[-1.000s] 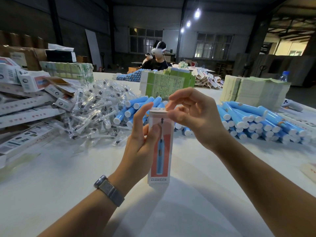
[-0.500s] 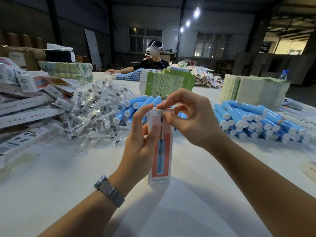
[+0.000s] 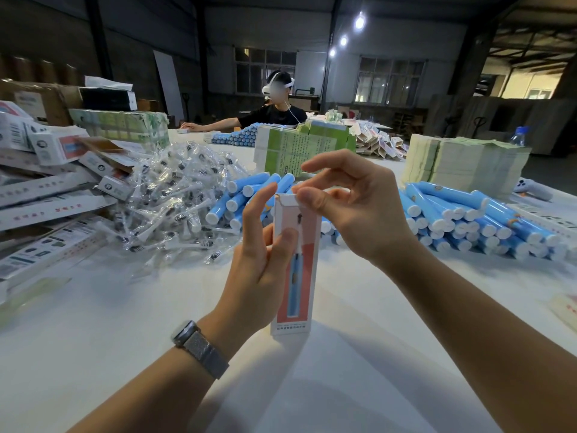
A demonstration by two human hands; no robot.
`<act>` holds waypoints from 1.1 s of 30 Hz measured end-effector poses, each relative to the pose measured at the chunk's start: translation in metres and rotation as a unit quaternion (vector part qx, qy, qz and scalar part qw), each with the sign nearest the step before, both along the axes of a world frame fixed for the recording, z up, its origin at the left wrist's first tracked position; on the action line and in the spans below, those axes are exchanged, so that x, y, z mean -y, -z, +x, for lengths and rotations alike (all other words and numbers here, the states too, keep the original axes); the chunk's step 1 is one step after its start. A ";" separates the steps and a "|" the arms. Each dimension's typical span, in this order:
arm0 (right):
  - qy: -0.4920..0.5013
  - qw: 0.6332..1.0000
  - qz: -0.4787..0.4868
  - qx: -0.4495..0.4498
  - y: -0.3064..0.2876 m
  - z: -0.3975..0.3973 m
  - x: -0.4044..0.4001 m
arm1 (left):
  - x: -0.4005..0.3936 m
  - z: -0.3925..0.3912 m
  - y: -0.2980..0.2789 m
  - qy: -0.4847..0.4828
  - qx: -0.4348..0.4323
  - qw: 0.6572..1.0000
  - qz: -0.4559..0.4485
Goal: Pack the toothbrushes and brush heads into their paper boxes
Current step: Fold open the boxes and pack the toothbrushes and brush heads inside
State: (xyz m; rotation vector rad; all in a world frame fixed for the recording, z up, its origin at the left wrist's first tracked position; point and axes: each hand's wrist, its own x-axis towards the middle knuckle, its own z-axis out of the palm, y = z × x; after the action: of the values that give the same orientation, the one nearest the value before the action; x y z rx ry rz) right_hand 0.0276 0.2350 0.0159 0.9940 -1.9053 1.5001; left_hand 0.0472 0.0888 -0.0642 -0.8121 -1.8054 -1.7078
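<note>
- While the paper box (image 3: 296, 267) stands up tall on the white table (image 3: 93, 354), near the middle, two hands work on it.
- Far on the left lies a messy heap of flat boxes (image 3: 40, 195).
- Just right of that heap is a big pile of brush heads (image 3: 175, 195), each one in a clear little bag.
- The left hand (image 3: 259, 264) holds the paper box by its left side. Its fingers are curled around the box, with the thumb on the front and one finger reaching up beside the top. A watch (image 3: 199, 348) sits on that wrist.
- The box front is pink and white, with a picture of a blue toothbrush on it.
- The right hand (image 3: 356, 207) is at the top of the box. Its thumb presses on the white top flap, and the other fingers are bent and spread above it, holding nothing.
- Behind the hands and off to the right lie lots of blue toothbrush handles (image 3: 468, 220) in a long pile.
- Farther back stand green packs (image 3: 299, 148) and a stack of papers (image 3: 465, 164).
- Another person (image 3: 274, 110) sits at the far side of the table.
</note>
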 end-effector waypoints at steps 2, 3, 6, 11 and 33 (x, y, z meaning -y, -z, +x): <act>0.013 1.000 -0.006 -0.009 -0.001 0.001 0.001 | 0.001 0.000 0.000 -0.006 -0.007 1.000 -0.016; 0.020 1.000 -0.008 -0.016 -0.001 0.002 0.001 | 0.001 0.001 0.000 -0.007 -0.009 1.000 -0.022; 0.024 0.999 0.001 -0.029 -0.004 0.002 0.000 | 0.001 0.001 0.001 -0.016 -0.015 0.999 -0.037; -0.002 1.000 0.005 -0.023 -0.004 0.003 -0.001 | 0.001 0.001 0.001 -0.020 -0.024 0.999 -0.037; -0.025 0.996 0.083 -0.037 0.002 -0.007 -0.009 | 0.002 0.001 -0.002 0.025 0.032 0.997 0.059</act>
State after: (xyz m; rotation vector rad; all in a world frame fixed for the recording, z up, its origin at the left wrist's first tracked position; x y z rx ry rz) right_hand 0.0209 0.2445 0.0144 1.1622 -1.9918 1.3290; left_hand 0.0478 0.0864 -0.0621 -0.7664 -1.7195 -1.8726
